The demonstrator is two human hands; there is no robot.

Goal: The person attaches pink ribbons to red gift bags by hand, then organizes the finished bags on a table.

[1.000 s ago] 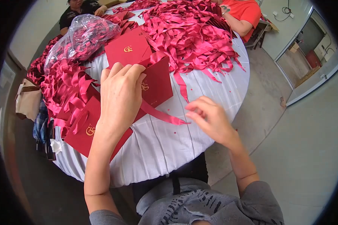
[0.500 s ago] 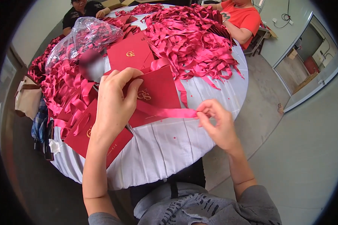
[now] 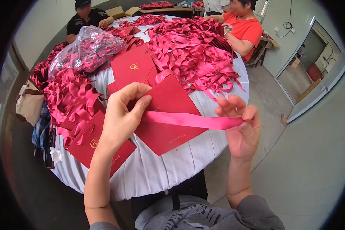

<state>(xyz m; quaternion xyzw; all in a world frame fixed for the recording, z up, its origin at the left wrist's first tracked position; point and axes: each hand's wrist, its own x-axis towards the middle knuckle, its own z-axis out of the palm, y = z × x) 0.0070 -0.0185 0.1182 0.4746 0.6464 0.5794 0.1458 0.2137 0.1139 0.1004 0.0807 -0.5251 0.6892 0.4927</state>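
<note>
While the left hand (image 3: 120, 119) pinched the red paper bag (image 3: 168, 115) at its upper edge to steady it above the desk (image 3: 161, 172), the right hand (image 3: 241, 130), at three o'clock, gripped the pink ribbon (image 3: 191, 120) taut between closed fingers (image 3: 228, 112)

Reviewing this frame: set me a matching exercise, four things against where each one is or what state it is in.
Things:
1. pink ribbon
2. red paper bag
3. clear plastic sack
4. tan bag

Places or states:
A. off the round table's left edge
B. stretched between left hand and right hand
C. at the table's far left, stuffed with ribbons
D. lifted flat, pinched by the left hand

Pairs: 1-B, 2-D, 3-C, 4-A
</note>
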